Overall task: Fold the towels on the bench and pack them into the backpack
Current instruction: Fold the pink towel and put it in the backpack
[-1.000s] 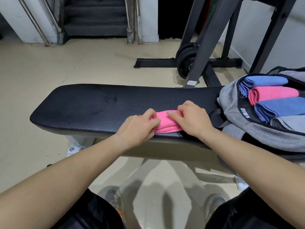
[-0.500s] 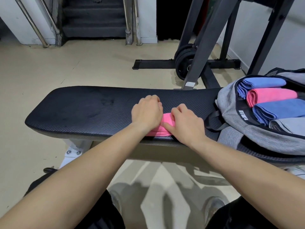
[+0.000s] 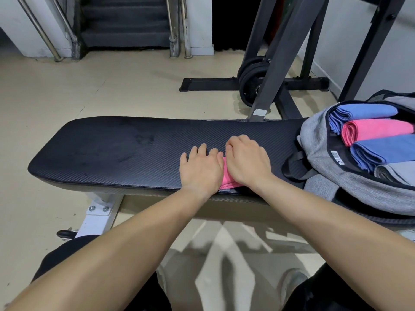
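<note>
A beige floor (image 3: 94,93) fills most of the scene, scuffed and lightly marked. At the far left, dark stairs (image 3: 125,21) climb away between white walls, with metal handrails (image 3: 42,30) slanting down on the left and upright metal posts (image 3: 176,28) on the right of the steps. To the far right stands a black steel rack (image 3: 278,52), its angled posts rising out of view and its base bar (image 3: 224,83) lying flat on the floor. Black weight plates (image 3: 251,81) lean stacked against the rack. A white wall (image 3: 359,41) runs along the far right. Near the bottom, shoes (image 3: 292,281) rest on the floor.
</note>
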